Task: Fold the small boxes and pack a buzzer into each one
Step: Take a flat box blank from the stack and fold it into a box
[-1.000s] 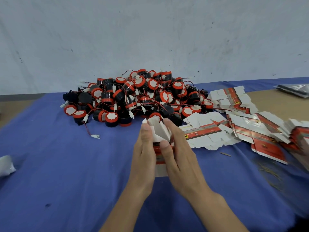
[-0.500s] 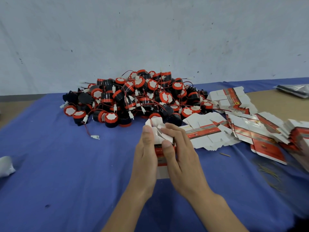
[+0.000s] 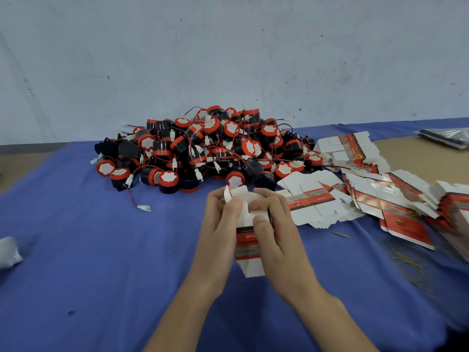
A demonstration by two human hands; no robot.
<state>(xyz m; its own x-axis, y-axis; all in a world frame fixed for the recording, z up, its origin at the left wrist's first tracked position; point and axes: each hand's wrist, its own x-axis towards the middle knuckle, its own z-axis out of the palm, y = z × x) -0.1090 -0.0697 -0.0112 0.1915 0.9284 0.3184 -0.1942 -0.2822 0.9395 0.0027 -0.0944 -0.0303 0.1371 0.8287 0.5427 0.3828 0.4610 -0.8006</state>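
A small white cardboard box with red and grey printed bands (image 3: 247, 246) sits just above the blue-covered tabletop (image 3: 101, 262), near its middle. The left hand (image 3: 217, 232) and right hand (image 3: 281, 240) each grip one side, fingers (image 3: 261, 223) curled round it and thumbs on its white top flaps. Behind it lies a heap of round black-and-red wired buzzers (image 3: 203, 148) — to the right, flat white-and-red unfolded box blanks (image 3: 314, 207).

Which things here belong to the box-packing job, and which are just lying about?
Job:
- small box, gripped by left hand and right hand
- buzzer pile
- flat box blanks

Lying about:
- rubber bands
- white wad, left edge
- plastic bag, far right
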